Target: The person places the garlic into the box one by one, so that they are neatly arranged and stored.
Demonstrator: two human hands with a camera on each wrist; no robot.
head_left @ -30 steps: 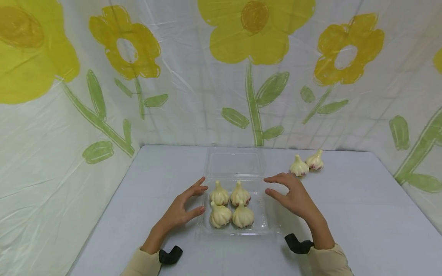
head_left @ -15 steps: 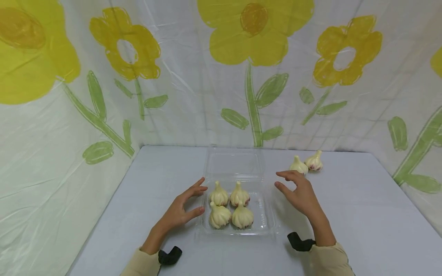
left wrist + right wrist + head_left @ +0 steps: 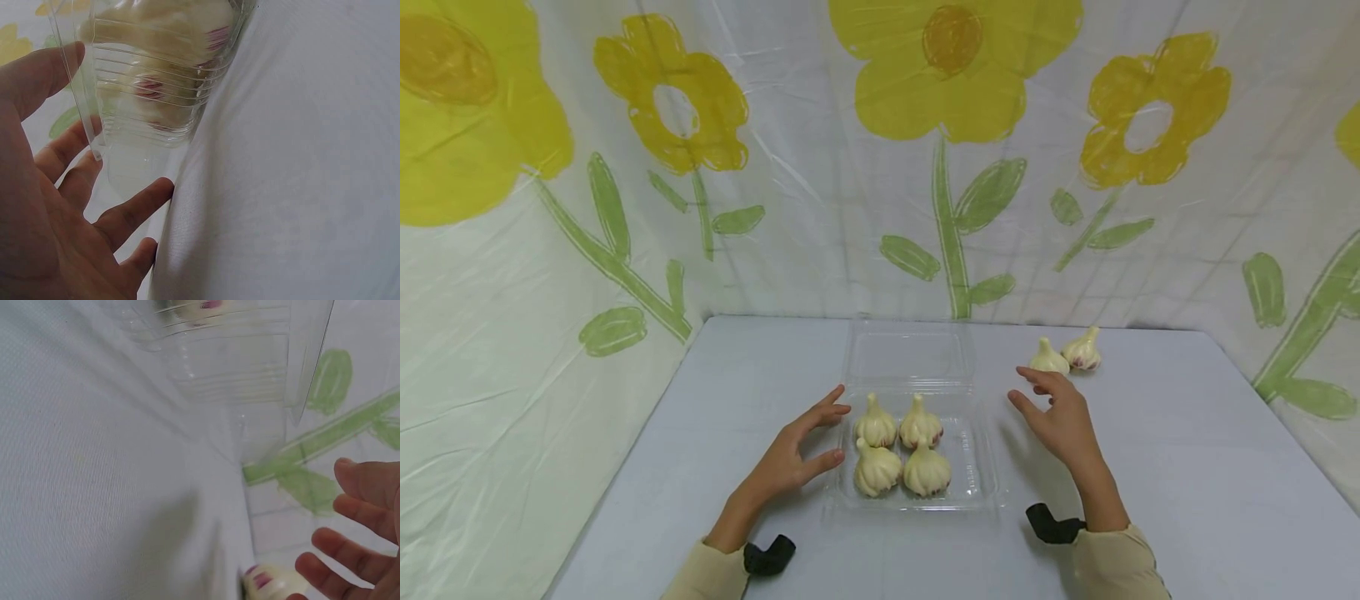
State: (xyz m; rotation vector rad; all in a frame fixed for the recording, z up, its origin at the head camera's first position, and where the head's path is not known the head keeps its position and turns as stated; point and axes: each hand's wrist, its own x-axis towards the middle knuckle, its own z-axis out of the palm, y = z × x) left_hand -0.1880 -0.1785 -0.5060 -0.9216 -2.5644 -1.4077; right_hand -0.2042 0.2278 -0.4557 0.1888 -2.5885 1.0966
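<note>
Over the last second the right hand (image 3: 1058, 419) has drifted from the container's right rim toward 1 o'clock, closing on the 2 loose garlic bulbs (image 3: 1066, 355); the left hand (image 3: 792, 456) has stayed put. Right hand: fingers spread wide and relaxed, holding nothing, fingertips (image 3: 350, 511) just short of the nearer bulb (image 3: 273, 581) in the right wrist view. Left hand: open, thumb and fingers (image 3: 134, 209) loosely extended along the left wall of the clear plastic container (image 3: 981, 475); whether they touch the plastic cannot be told. Container: at the centre of the white table (image 3: 1187, 467), lid (image 3: 910, 354) folded back toward 12 o'clock. Inside, 4 garlic bulbs (image 3: 901, 450) stand in a 2-by-2 block, stems up. Loose bulbs lie at 2 o'clock from the container, near the far table edge. Behind, a cloth backdrop (image 3: 820, 167) printed with yellow flowers.
</note>
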